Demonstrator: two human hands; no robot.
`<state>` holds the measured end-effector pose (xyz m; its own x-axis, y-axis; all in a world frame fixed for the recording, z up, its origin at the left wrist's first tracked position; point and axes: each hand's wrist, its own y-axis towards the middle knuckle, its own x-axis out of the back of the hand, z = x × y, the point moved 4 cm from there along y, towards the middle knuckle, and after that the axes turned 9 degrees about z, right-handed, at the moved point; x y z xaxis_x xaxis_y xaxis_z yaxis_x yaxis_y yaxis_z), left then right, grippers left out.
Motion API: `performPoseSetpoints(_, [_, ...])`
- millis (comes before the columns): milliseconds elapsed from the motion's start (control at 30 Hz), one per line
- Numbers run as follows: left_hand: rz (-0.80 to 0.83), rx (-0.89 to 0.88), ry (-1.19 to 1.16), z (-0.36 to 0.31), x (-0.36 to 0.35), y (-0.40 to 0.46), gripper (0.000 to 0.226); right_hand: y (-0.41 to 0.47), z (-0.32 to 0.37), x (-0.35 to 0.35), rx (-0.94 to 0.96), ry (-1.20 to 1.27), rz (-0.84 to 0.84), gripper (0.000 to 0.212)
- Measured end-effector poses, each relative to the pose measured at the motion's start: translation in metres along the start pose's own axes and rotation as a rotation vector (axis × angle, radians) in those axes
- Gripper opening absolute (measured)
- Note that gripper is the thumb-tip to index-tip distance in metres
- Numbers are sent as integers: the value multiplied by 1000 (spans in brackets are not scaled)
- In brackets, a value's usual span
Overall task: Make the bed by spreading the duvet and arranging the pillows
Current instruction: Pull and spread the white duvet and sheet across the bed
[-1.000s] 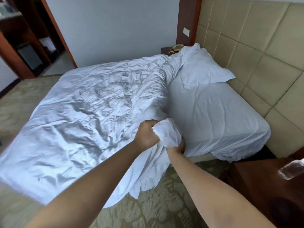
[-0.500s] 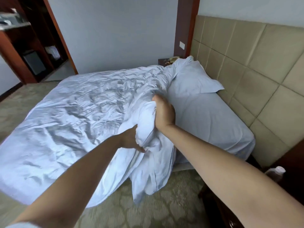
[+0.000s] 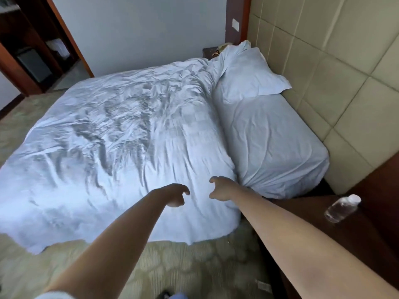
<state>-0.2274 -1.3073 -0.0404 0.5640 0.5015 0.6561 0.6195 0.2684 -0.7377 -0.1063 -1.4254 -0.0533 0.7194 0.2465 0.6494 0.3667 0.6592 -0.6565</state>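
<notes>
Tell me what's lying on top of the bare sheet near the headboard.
One white pillow rests on the sheet by the headboard. The duvet hides the rest.

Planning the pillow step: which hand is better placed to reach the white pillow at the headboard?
Right, probably. The right hand hovers nearer the bare sheet strip leading to the white pillow; the left hand sits over the crumpled white duvet.

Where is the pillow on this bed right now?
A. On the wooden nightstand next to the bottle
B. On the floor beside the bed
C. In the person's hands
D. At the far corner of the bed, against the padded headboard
D: the pillow lies at the far corner against the headboard; both the left hand and right hand hold nothing, above the duvet.
</notes>
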Motion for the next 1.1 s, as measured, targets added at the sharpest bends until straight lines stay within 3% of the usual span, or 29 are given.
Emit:
performPoseSetpoints(200, [-20,-29,23,-22,19,33,50,22,-33,18,-67,56,-22,76])
performPoseSetpoints(633, [-85,-108,92,-5,118,149,59,103,-37,100,-146,112,-72,74])
performPoseSetpoints(900, [-157,-64,179,-9,153,214,58,175,-64,124,-158,147,-6,72])
performPoseSetpoints(1100, [-77,19,-100,-10,169,287,62,259,-99,153,-135,256,62,56])
